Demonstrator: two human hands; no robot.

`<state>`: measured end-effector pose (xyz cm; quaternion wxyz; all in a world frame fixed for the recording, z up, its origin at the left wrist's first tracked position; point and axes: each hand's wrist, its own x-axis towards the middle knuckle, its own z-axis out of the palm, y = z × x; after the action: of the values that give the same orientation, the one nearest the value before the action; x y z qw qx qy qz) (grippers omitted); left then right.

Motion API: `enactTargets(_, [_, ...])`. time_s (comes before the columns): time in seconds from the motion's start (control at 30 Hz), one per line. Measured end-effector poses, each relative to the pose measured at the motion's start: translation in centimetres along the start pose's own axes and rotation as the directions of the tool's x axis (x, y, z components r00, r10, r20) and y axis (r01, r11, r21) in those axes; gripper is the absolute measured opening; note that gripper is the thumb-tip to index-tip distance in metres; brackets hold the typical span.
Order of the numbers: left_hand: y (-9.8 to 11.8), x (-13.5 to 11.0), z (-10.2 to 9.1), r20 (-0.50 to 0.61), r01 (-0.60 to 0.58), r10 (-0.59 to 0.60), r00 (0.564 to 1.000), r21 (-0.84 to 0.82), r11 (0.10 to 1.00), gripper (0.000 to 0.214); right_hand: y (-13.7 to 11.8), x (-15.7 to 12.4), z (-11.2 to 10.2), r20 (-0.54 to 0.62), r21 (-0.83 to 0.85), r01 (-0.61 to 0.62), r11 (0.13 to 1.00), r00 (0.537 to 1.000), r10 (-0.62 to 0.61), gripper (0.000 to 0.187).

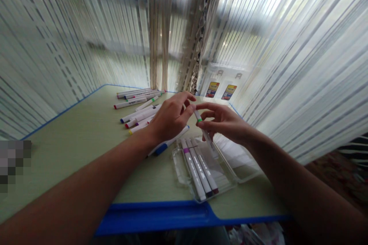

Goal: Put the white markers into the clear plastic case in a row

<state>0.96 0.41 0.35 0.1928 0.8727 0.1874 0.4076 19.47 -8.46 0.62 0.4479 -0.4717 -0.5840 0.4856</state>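
Observation:
Between my two hands is a white marker [199, 117] with a green band, held tilted above the clear plastic case [227, 188]. My right hand [222, 120] is closed around its middle, thumb and fingers pinching near the green band. At its upper end, my left hand [176, 116] is closed, with the thumb against the marker and the other fingers curled. Three white markers [198, 170] lie side by side in the case's left part; one has a purple band. The case's lid [244, 178] is folded open to the right, partly behind my right hand.
Several loose white markers [140, 116] with coloured ends lie scattered left of my left hand. A blue-capped marker [169, 143] rests beside the case. The table has a blue edge [155, 214]. Another clear case [221, 80] with two labels stands at the back, before string curtains [115, 26].

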Motion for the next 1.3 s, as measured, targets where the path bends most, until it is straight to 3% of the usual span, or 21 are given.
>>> enactTargets(0.17, [0.4,-0.1,0.1,0.068,-0.057,0.059,0.996,-0.028,0.998,0.016,0.0,0.1,-0.5,0.056,-0.085,-0.083,0.993,0.995,0.088,0.043])
enactTargets(0.47, [0.3,-0.3,0.5,0.121,-0.099,0.103,0.987,-0.036,0.994,0.015,0.3,0.0,-1.2,0.151,-0.194,-0.153,0.969,0.971,0.184,0.044])
enactTargets(0.83, [2.3,-0.6,0.5,0.162,-0.172,0.188,0.969,-0.108,0.979,0.013,-0.1,0.0,-1.5,0.183,-0.445,-0.065,0.893,0.97,0.162,0.02])
enactTargets(0.97, [3.1,-0.6,0.8,0.164,-0.198,0.222,0.961,-0.15,0.969,0.013,0.7,0.2,-1.8,0.221,-0.473,0.075,0.878,0.975,0.036,0.016])
enactTargets(1.07, [4.0,-0.4,0.8,0.217,-0.238,0.267,0.939,-0.149,0.96,0.01,0.7,0.3,-2.0,0.257,-0.46,0.163,0.873,0.965,-0.045,0.009])
enactTargets(1.17, [5.7,-0.4,0.5,0.335,-0.27,0.276,0.901,-0.066,0.961,0.008,0.2,0.3,-2.0,0.258,-0.531,0.139,0.836,0.966,0.003,0.011])
enactTargets(1.23, [7.1,-1.1,0.3,0.434,-0.306,0.264,0.861,0.029,0.952,0.012,-0.1,0.2,-1.9,0.239,-0.588,0.101,0.803,0.97,0.053,0.002])
enactTargets(1.3, [8.5,-2.4,0.4,0.51,-0.362,0.265,0.818,0.097,0.927,0.017,-0.2,0.2,-1.8,0.24,-0.6,0.084,0.795,0.967,0.079,0.018])
